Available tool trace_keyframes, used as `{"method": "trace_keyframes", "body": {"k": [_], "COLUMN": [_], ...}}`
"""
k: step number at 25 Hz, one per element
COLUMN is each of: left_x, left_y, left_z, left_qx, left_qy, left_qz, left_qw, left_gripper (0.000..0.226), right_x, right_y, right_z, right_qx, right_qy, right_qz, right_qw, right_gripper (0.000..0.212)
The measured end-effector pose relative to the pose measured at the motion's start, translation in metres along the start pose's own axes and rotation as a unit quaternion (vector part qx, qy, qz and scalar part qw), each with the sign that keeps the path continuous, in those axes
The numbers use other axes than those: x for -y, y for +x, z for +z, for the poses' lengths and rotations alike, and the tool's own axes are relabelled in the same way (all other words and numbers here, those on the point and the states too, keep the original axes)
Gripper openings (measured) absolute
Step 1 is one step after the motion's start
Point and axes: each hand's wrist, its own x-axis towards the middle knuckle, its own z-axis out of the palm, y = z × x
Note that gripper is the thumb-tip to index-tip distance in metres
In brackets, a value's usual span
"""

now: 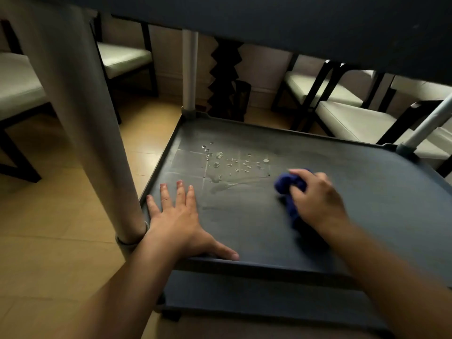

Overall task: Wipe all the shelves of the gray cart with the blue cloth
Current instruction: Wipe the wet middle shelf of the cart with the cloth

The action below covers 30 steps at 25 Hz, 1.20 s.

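I look down at a middle shelf of the gray cart, under the dark underside of the shelf above. My right hand is closed on the bunched blue cloth and presses it onto the shelf right of centre. Water droplets and a wet smear lie on the shelf just left of the cloth. My left hand rests flat, fingers spread, on the shelf's near left corner, thumb along the front rim. A lower shelf shows below the front edge.
Gray cart posts stand at the near left, far left and far right. Around the cart are dark-framed chairs with pale seats, a black zigzag stand and wooden floor.
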Motion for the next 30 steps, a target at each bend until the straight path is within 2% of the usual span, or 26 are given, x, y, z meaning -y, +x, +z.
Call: {"method": "trace_keyframes", "body": {"k": [2, 4, 6, 8, 11, 13, 18, 21, 24, 27, 30], "left_x": [-0.001, -0.001, -0.002, -0.002, -0.002, -0.003, -0.003, -0.007, -0.013, -0.016, -0.014], "left_y": [-0.001, -0.001, 0.000, 0.002, 0.001, -0.001, -0.001, 0.000, 0.010, 0.017, 0.021], "left_z": [0.000, 0.002, 0.003, 0.003, 0.002, 0.002, -0.001, -0.007, -0.020, -0.024, -0.020], "left_qx": [-0.004, -0.015, -0.031, -0.037, -0.022, -0.009, 0.011, 0.033, 0.000, 0.007, 0.013], "left_qy": [0.002, -0.003, -0.013, -0.013, 0.004, 0.009, 0.012, 0.008, 0.021, 0.005, -0.004], "left_qz": [0.005, 0.014, 0.017, 0.009, 0.000, -0.005, -0.009, -0.014, -0.010, -0.004, -0.008], "left_qw": [1.000, 1.000, 0.999, 0.999, 1.000, 1.000, 1.000, 0.999, 1.000, 1.000, 1.000], "left_gripper": [0.189, 0.188, 0.187, 0.188, 0.191, 0.191, 0.191, 0.193, 0.191, 0.192, 0.192], "right_x": [0.068, 0.131, 0.162, 0.161, 0.138, 0.108, -0.063, -0.107, -0.088, -0.036, 0.053], "right_y": [-0.001, -0.007, -0.010, -0.005, 0.009, 0.025, 0.054, 0.049, 0.050, 0.055, 0.064], "right_z": [0.029, 0.063, 0.091, 0.104, 0.104, 0.096, 0.021, -0.007, -0.005, 0.014, 0.055], "right_qx": [0.005, 0.044, 0.111, 0.126, 0.093, 0.072, 0.021, 0.045, 0.009, -0.024, 0.004], "right_qy": [0.050, 0.065, 0.027, -0.007, -0.042, -0.080, -0.184, -0.181, -0.115, -0.013, 0.057], "right_qz": [-0.113, -0.204, -0.223, -0.207, -0.186, -0.141, 0.065, 0.119, 0.115, 0.044, -0.046], "right_qw": [0.992, 0.976, 0.968, 0.970, 0.977, 0.984, 0.981, 0.975, 0.987, 0.999, 0.997], "right_gripper": [0.038, 0.033, 0.031, 0.031, 0.030, 0.030, 0.029, 0.030, 0.031, 0.029, 0.030]}}
